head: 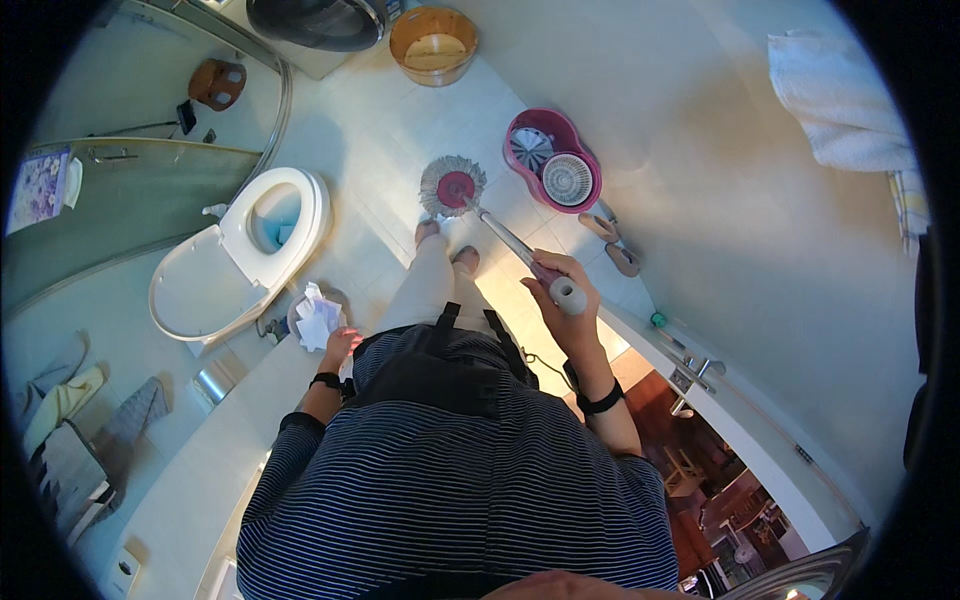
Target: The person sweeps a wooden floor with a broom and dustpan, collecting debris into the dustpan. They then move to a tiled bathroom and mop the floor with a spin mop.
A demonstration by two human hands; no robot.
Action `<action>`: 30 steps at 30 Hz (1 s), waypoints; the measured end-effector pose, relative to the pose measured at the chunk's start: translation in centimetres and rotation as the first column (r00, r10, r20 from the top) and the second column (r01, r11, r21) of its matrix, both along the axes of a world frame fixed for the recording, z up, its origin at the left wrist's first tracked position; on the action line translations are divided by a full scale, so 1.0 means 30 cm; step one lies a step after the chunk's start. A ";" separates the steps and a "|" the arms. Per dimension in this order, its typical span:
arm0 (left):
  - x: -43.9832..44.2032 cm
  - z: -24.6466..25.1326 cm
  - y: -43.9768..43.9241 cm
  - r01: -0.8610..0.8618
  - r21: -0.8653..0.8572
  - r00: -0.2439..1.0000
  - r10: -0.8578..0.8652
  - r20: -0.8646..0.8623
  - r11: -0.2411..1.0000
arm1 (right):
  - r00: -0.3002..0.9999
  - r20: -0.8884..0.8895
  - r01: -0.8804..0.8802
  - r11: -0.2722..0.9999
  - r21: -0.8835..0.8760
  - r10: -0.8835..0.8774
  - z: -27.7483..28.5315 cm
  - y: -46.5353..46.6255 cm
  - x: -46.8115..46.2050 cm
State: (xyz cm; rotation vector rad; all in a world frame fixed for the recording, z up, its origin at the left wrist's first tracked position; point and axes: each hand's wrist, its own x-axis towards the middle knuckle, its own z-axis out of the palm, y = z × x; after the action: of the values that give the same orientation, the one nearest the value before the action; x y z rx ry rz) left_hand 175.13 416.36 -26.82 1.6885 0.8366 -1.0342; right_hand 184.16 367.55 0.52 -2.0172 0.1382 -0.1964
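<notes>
My right hand is wrapped around the upper end of a spin mop's handle. The round mop head, a pink disc ringed with grey-white strands, rests on the tiled floor just ahead of my feet. Right of it stands a pink spin-mop bucket with a white wringer basket on its near side. At my left hip hangs my left hand, near a waste bin topped with crumpled white paper. That hand appears to hold nothing, its fingers slightly apart.
On the left is a toilet with its lid raised, beside a glass shower enclosure. A wooden tub sits ahead. Slippers lie along the right wall, near the door handle. A towel hangs at upper right.
</notes>
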 end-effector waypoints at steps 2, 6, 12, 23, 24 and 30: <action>-0.024 -0.009 0.001 0.010 -0.007 1.000 -0.010 0.010 1.000 | 0.999 0.032 -0.035 0.999 0.001 0.034 -0.002 0.017 0.008; -0.039 -0.039 0.022 0.015 -0.012 0.996 -0.016 -0.086 1.000 | 0.995 -0.001 -0.102 0.995 -0.007 0.102 -0.009 0.059 0.011; 0.044 -0.108 0.022 -0.060 -0.014 0.994 0.059 -0.090 0.998 | 0.969 -0.018 -0.247 0.968 -0.042 0.247 0.012 0.120 0.035; 0.301 -0.071 -0.118 -0.017 -0.062 0.979 0.029 0.202 0.998 | 0.788 0.064 -0.601 0.788 -0.135 0.612 -0.058 0.519 0.510; 0.298 -0.065 -0.122 -0.027 -0.072 0.981 0.040 0.190 0.997 | 0.799 0.057 -0.586 0.797 -0.146 0.598 -0.067 0.585 0.573; 0.230 -0.027 -0.114 -0.022 -0.041 0.962 0.032 0.272 0.999 | 0.922 0.165 -0.347 0.936 -0.057 0.351 -0.130 0.464 0.610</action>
State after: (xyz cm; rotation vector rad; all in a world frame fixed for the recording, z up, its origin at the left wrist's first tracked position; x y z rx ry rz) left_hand 182.02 412.94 -27.62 1.7340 0.6540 -0.7714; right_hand 202.45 381.47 -3.39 -2.0033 -0.3355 -0.1450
